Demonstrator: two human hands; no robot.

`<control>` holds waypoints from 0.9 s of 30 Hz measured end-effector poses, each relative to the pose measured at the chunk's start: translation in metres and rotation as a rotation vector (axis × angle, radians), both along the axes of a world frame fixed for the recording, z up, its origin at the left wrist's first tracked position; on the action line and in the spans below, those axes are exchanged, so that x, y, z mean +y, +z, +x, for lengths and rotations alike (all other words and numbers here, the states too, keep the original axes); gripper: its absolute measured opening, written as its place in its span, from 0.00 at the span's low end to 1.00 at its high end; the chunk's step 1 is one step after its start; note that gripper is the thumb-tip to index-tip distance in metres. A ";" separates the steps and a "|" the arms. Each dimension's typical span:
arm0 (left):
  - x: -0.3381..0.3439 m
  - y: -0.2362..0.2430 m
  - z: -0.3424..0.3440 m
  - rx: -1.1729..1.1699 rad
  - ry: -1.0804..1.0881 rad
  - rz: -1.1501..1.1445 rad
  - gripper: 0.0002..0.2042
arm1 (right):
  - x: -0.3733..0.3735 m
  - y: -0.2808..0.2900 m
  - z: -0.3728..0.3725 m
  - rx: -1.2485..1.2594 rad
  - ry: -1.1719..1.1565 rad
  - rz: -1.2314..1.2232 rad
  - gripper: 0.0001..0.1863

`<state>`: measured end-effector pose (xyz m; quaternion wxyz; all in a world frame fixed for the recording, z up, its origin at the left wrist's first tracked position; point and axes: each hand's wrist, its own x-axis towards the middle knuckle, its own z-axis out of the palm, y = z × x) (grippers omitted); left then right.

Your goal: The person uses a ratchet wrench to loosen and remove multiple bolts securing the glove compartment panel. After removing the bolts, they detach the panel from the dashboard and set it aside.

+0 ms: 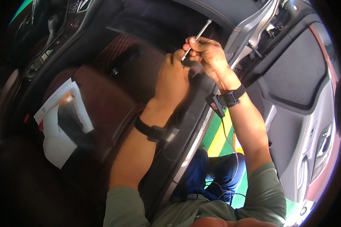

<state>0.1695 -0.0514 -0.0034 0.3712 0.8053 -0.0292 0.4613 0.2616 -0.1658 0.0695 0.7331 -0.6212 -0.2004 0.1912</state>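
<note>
A slim silver metal rod (206, 27), slightly thicker at its ends, slants up and right in front of the dashboard. My right hand (211, 55) pinches it between thumb and fingers, partway along its length. Just left of the rod's lower end is my left hand (173, 77), back upward, with its fingers curled. Those fingertips are mostly hidden, so whether they touch the rod or hold anything small does not show. Both hands are low in the car's front footwell, beside the door sill. A black strap with a small device sits on each wrist.
Papers (61, 125) and a dark item lie on the dark red seat (106, 89) at left. The dashboard edge (216, 13) hangs over my right hand. An opened car door (295, 75) stands at right. A thin cable (226, 132) trails from my right wrist.
</note>
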 end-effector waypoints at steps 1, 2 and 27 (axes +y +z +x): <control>-0.002 0.006 -0.003 -0.015 0.048 0.070 0.13 | -0.002 0.003 -0.002 0.021 0.006 0.012 0.11; -0.003 0.007 -0.005 0.000 0.040 0.067 0.15 | -0.002 0.002 -0.001 0.032 -0.006 0.004 0.11; 0.026 0.011 -0.003 0.360 -1.142 -1.514 0.19 | -0.002 0.008 0.005 0.085 0.129 0.092 0.10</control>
